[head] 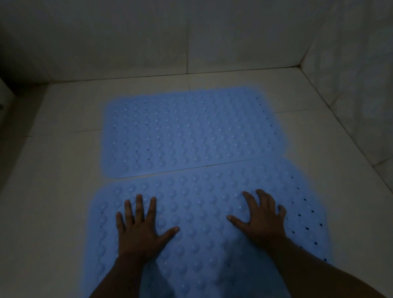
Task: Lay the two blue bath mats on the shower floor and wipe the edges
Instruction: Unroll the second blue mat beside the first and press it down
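Pressing down on the near mat [206, 232], you've got both palms flat on its bumpy blue surface. Your left hand [139, 230] lies wide, fingers straight and fanned, thumb stuck out toward the middle. Your right hand [262, 217] is spread too, thumb pointing inward, though its fingertips bend slightly where they touch the rubber; nothing is held in either one. Both forearms run up from the bottom edge, well apart, with a strip of mat between them.

Beyond your fingers sits the far mat [188, 130], flat on the shower floor [58, 163], its near edge just beside the near mat's far edge, the two almost touching along a thin seam. The near one reaches a little further left and right than its partner. Pale floor tiles show on every side of the pair, and the tiled back wall [178, 29] rises behind, meeting a side wall [361, 46] at the right corner. Light is dim, so fine detail is murky.
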The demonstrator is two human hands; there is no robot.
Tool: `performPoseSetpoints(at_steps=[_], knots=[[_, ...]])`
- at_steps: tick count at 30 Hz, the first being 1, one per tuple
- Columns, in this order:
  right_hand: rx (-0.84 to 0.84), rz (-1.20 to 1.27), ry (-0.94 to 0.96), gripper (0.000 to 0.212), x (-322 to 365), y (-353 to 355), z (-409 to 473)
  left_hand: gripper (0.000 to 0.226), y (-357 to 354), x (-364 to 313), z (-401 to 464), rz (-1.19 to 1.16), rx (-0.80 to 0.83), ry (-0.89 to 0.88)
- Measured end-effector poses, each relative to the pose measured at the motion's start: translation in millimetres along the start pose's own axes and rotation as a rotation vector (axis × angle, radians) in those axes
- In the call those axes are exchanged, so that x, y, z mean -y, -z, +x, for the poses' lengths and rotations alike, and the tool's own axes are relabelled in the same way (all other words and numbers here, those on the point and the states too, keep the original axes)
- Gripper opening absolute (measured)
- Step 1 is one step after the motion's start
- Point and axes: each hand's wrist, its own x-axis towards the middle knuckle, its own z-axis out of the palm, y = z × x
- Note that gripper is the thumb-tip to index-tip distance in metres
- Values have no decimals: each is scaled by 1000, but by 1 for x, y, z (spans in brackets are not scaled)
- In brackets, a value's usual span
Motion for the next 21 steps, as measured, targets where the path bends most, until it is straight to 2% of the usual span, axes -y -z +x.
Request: performPoseSetpoints(at_steps=[13, 17, 21], knots=[[-32, 34, -24, 95, 3, -14, -7, 118, 4, 1, 6, 12, 31, -15], [7, 38, -28, 92, 3, -9, -5, 119, 5, 3, 8, 3, 42, -4], [-164, 75, -5, 70, -9, 6, 2, 121, 7, 3, 10, -10, 51, 4]])
